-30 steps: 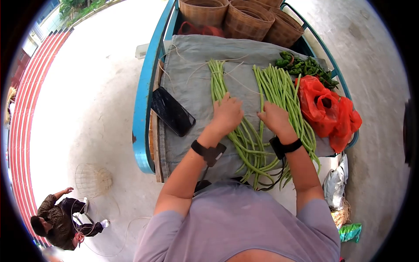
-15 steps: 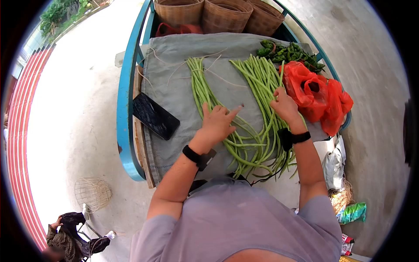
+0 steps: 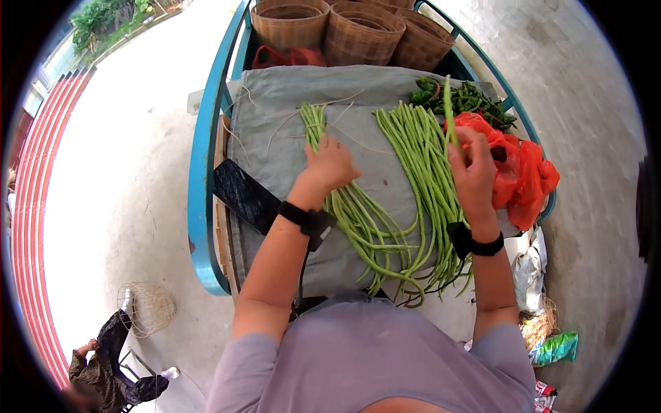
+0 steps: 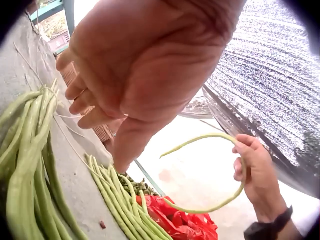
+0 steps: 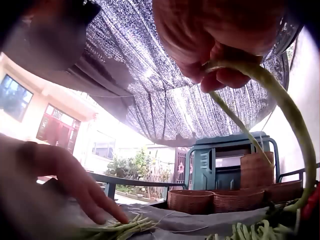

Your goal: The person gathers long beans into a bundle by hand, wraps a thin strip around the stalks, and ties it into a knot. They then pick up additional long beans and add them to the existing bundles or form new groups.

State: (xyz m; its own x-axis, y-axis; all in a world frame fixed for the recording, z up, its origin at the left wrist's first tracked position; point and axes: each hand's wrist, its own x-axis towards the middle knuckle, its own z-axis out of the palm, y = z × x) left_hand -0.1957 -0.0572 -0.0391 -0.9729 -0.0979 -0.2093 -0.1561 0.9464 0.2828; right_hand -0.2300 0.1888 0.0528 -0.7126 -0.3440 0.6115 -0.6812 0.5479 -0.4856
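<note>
My right hand [image 3: 475,177] pinches a single long green bean [image 3: 448,103] between thumb and fingers, raised above the cloth. In the right wrist view the held bean [image 5: 291,112] curves down on both sides of the fingers. My left hand [image 3: 332,165] is over a narrow bundle of long beans [image 3: 313,118], tied near its top. The left wrist view shows that palm with fingers extended and nothing held, the bundle [image 4: 30,165] beside it. A wider pile of long beans [image 3: 416,155] lies between the two hands, its lower ends tangled with the bundle's.
Grey cloth [image 3: 275,124] covers the cart bed inside a blue rail [image 3: 204,172]. A black phone [image 3: 242,196] lies at the left. Green peppers [image 3: 475,100] and a red plastic bag [image 3: 527,172] sit at the right. Wicker baskets [image 3: 361,38] stand behind. Another person [image 3: 113,365] is at lower left.
My right hand has left the wider pile and lifted one long bean toward the red bag. The left hand has shifted up along the narrow bundle, its spread fingers drawn closer together.
</note>
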